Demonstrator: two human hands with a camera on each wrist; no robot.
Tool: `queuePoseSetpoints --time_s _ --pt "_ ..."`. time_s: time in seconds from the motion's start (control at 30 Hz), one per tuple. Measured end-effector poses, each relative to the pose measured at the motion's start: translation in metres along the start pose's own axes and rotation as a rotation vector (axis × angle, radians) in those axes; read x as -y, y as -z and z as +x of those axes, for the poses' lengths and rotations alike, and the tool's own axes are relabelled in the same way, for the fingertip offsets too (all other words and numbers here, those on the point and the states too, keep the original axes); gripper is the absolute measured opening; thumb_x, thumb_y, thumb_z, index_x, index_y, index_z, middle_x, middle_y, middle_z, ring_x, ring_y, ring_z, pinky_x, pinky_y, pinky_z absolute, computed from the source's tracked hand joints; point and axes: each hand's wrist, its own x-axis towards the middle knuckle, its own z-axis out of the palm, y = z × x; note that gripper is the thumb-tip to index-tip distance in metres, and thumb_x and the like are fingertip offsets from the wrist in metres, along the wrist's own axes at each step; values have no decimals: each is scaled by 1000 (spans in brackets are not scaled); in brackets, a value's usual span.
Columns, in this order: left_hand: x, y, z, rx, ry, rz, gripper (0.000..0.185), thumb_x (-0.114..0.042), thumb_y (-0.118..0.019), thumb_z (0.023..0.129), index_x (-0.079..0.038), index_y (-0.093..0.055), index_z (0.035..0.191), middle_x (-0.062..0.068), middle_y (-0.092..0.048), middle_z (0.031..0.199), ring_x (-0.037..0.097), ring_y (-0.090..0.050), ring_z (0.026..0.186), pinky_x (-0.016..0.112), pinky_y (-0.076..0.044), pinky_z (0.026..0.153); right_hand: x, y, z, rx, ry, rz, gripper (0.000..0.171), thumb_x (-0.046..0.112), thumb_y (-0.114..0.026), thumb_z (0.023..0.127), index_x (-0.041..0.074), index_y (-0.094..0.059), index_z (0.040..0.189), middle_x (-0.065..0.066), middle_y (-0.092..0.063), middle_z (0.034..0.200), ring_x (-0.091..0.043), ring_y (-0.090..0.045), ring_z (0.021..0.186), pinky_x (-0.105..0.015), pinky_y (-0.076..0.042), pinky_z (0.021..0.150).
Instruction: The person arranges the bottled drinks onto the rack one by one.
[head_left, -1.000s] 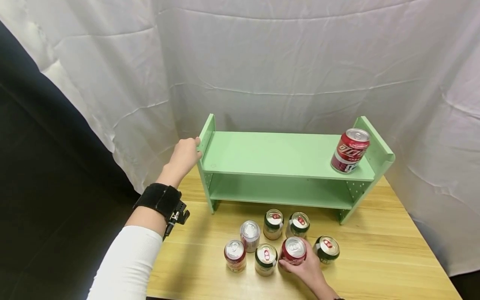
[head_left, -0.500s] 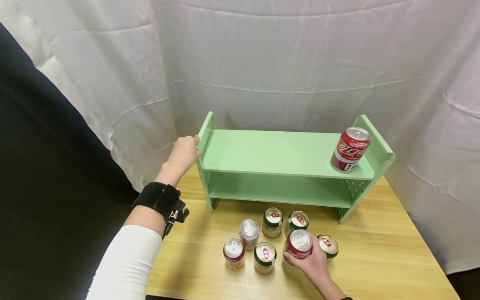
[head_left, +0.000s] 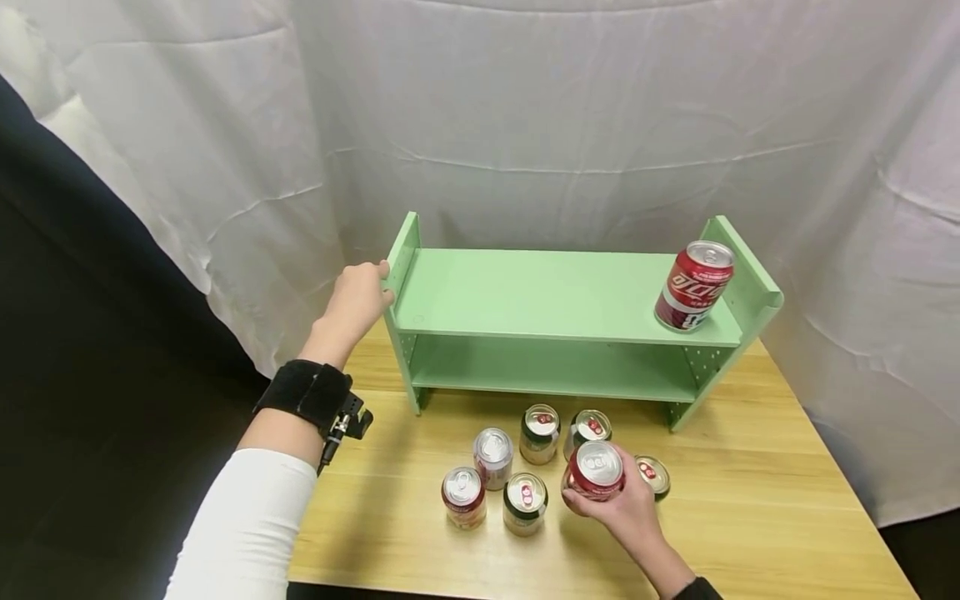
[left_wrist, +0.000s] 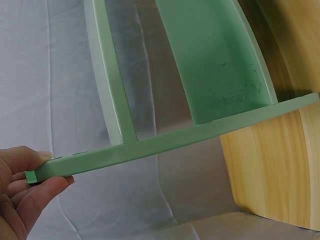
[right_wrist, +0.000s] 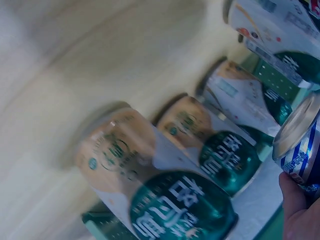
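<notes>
Lifted since a second ago: red can (head_left: 596, 469), right hand (head_left: 626, 515) fingers curled round it, above table (head_left: 750, 508). Left hand (head_left: 354, 298) pinches shelf (head_left: 540, 296) end; wrist view alone shows thumb (left_wrist: 42, 190) under the edge.

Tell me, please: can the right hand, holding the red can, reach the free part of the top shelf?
Probably yes. The right hand grips the red can above the other cans; the top shelf is bare left of the one red can standing there.
</notes>
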Motion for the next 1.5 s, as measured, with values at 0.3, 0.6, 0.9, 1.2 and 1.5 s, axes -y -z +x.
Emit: queuePoseSetpoints --time_s 0.3,0.6,0.9,1.2,1.5 --pt "1 -6 -1 7 18 -42 53 -7 -51 92 0 -37 143 15 -38 147 11 -24 46 23 -30 46 19 15 7 52 -9 10 84 17 -93 48 -3 -52 120 -14 -66 103 -10 -59 90 -27 -53 75" --pt "2 -7 1 2 12 -27 53 -8 -52 92 0 -37 142 15 -38 147 11 -25 45 22 -31 46 34 29 17 33 58 -28 83 15 -94 45 2 -55 117 -9 -68 96 -9 -60 84 -25 -53 70" --pt "-3 -3 2 5 -27 -3 53 -7 -52 91 3 -38 141 17 -39 145 13 -29 48 24 -33 48 52 38 27 48 55 -32 85 13 -94 45 3 -54 119 -9 -67 101 -10 -60 89 -28 -53 74" --pt "-3 3 2 3 -32 43 53 -8 -52 92 3 -37 142 22 -39 144 17 -35 52 26 -34 52 71 42 35 74 78 -1 82 12 -93 46 2 -54 117 -7 -67 98 -9 -60 87 -29 -53 72" --pt "0 4 -2 18 -29 24 53 -7 -51 93 4 -35 142 21 -37 145 14 -28 49 26 -33 51 84 50 38 94 134 -10 81 11 -93 46 1 -53 116 -7 -67 97 -9 -61 86 -30 -54 72"
